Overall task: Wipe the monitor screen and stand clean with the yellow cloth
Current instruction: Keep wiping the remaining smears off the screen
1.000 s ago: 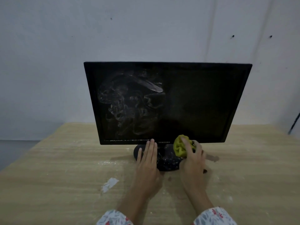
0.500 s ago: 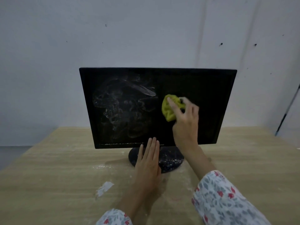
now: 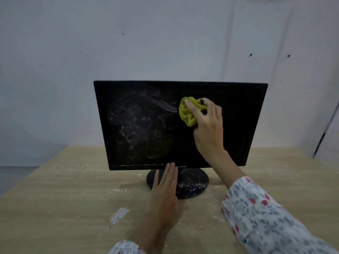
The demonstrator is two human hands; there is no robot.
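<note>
A black monitor (image 3: 238,125) stands upright on a wooden table, its screen off. White dusty smears (image 3: 139,123) cover the left half of the screen. My right hand (image 3: 207,129) grips a bunched yellow cloth (image 3: 187,112) and presses it against the upper middle of the screen. The round black stand (image 3: 192,182) under the monitor is speckled with white dust. My left hand (image 3: 165,195) lies flat with straight fingers on the left part of the stand.
The wooden table (image 3: 64,198) carries white powder around the stand and a small white scrap (image 3: 119,214) at front left. A plain grey wall (image 3: 165,43) rises close behind. A thin dark rod (image 3: 324,132) leans at the far right.
My right hand has lifted the cloth from the stand up onto the screen, then higher toward the upper middle. My left hand has stayed flat on the stand.
</note>
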